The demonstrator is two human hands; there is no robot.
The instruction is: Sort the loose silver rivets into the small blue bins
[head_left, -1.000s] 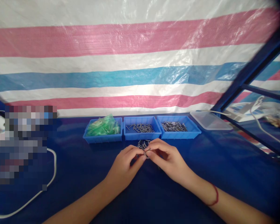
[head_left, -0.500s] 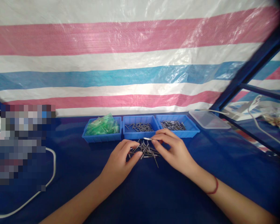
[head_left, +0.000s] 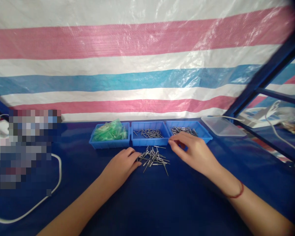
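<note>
A loose pile of thin metal rivets (head_left: pixel 153 158) lies on the dark blue table, in front of three blue bins. My left hand (head_left: pixel 124 163) rests at the pile's left edge, thumb and fingers curled near the rivet ends; whether it grips one is hard to see. To the right of the pile, my right hand (head_left: pixel 193 150) is raised by the front of the right bin (head_left: pixel 205 132), its thumb and index fingertips together; anything between them is too small to make out. The middle bin (head_left: pixel 149 142) and the right bin contain similar metal pieces.
The left blue bin (head_left: pixel 110 144) holds green plastic packets (head_left: pixel 110 130). A clear plastic lid (head_left: pixel 222 126) lies right of the bins. A white cable (head_left: pixel 60 170) curves over the table at left, beside a blurred-out area. A striped sheet (head_left: pixel 127 78) hangs behind.
My right hand has moved right, away from the pile, and the silvery piece at its fingertips no longer shows there. My left hand has shifted slightly left.
</note>
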